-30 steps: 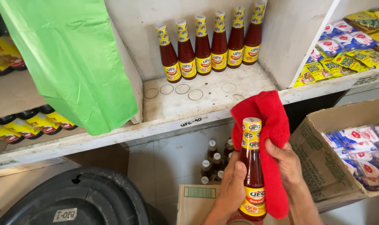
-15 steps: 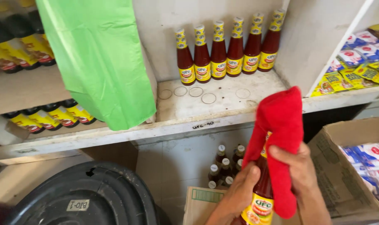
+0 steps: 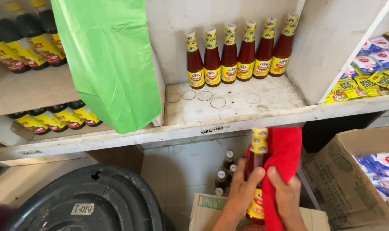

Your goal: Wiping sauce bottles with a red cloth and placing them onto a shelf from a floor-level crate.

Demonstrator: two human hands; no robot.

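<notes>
I had the ketchup bottle in my left hand, low in the frame and a bit right of centre, upright, fingers curled round its dark red body just above the yellow label. My right hand was closed on a red cloth, pressing it against the right side of the bottle, thumb on the front of the cloth. The cloth ran from the neck down past the label, so most of that side of the bottle was hidden. The yellow-wrapped cap end stuck up just below the front edge of the white shelf.

On that shelf, top centre of the frame, six matching ketchup bottles stood in a row against the back wall, with faint round rings on the bare board in front of them. A green plastic bag hung down at upper left, covering part of the shelf divider. Left of it were dark sauce bottles with yellow labels, some standing, some lying on the shelf below. Yellow and white sachets filled the upper right corner. Below my hands sat an open cardboard carton with more bottle caps showing behind it, a black round lid at lower left, and another cardboard box of packets at lower right.
</notes>
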